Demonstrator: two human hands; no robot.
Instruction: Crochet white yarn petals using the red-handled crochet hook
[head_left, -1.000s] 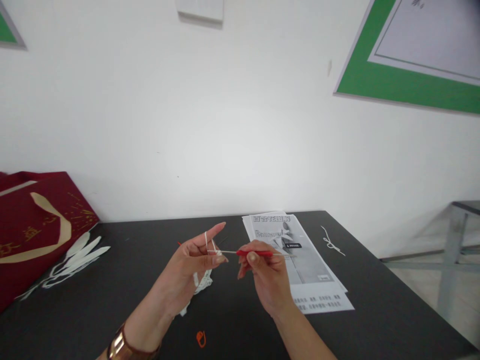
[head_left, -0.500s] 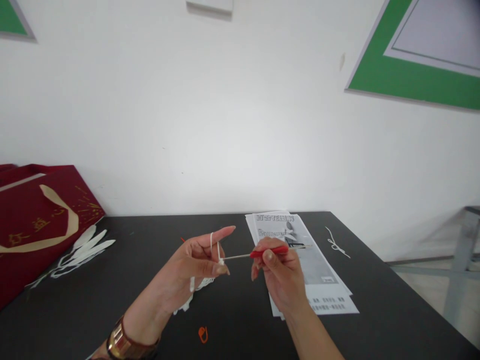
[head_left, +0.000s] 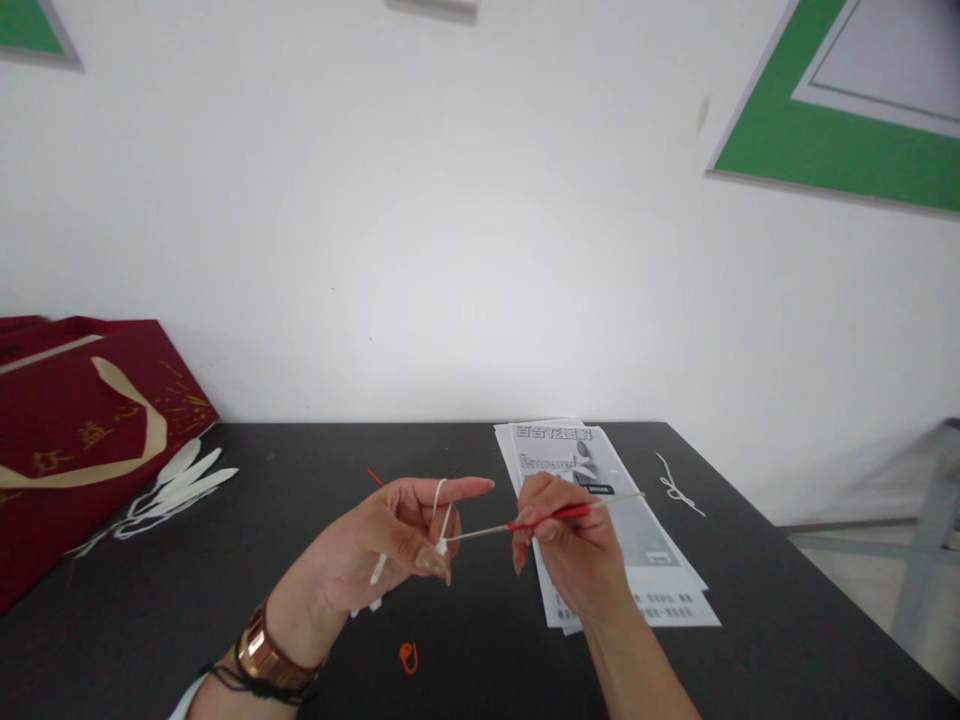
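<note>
My left hand (head_left: 382, 540) is raised over the black table (head_left: 225, 600), with white yarn (head_left: 439, 503) looped over its outstretched index finger and the thumb and middle finger pinching a small white crocheted piece (head_left: 373, 575) that hangs below. My right hand (head_left: 574, 550) is closed on a crochet hook with a red grip (head_left: 551, 515). The hook's metal tip meets the yarn at my left fingertips.
Printed instruction sheets (head_left: 607, 530) lie under and behind my right hand. A short white yarn scrap (head_left: 679, 487) lies near the table's right edge. An orange stitch marker (head_left: 407, 656) sits near me. White crocheted petals (head_left: 169, 487) and a red gift bag (head_left: 75, 430) are at the left.
Both hands have shifted slightly right and lower in view. The hook has tilted, its tip now lower at the yarn loop, and my left index finger points more level.
</note>
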